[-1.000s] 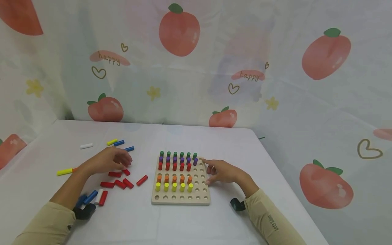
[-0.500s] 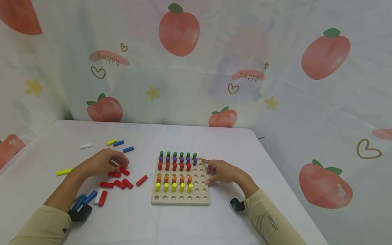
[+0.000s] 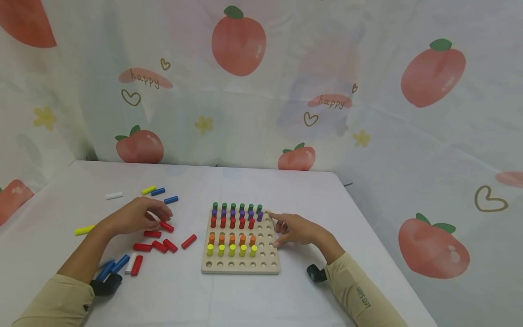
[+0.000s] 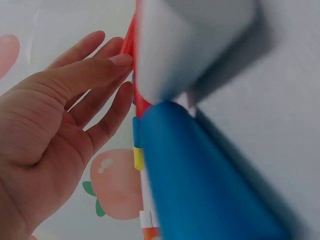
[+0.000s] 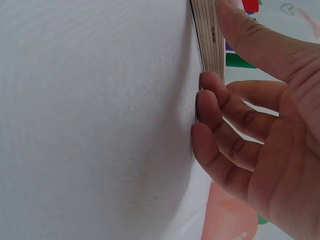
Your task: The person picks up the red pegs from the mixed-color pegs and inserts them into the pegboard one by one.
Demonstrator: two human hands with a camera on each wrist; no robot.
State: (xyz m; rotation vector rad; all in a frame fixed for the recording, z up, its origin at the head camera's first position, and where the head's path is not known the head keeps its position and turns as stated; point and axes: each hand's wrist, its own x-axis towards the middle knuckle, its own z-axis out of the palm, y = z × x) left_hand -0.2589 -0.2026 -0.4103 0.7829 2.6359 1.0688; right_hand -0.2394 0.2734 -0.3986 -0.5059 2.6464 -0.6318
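Note:
My left hand [image 3: 136,215] pinches a red peg [image 3: 166,226] between thumb and fingertips, low over the left part of the table. In the left wrist view that peg [image 4: 129,41] shows at the thumb tip, partly covered by blurred nearer pegs. Several more red pegs [image 3: 152,234] lie just below the hand. A wooden pegboard [image 3: 241,268] stands in the middle, with rows of upright green, purple, red, orange and yellow pegs. My right hand [image 3: 300,228] rests at its right side, index finger stretched to the far corner and thumb against the edge [image 5: 207,35].
Two blue pegs [image 3: 120,264] and a white peg [image 3: 130,263] lie by the left forearm. Farther back are a white peg [image 3: 114,195], a yellow peg [image 3: 149,190] and two blue ones. Another yellow peg [image 3: 84,230] lies at far left. A printed cloth [image 3: 253,113] hangs behind the table.
My left hand has shifted slightly left, and its fingers have drawn together on the red peg, which has turned and moved a little. The right hand and the pegboard stay as they were.

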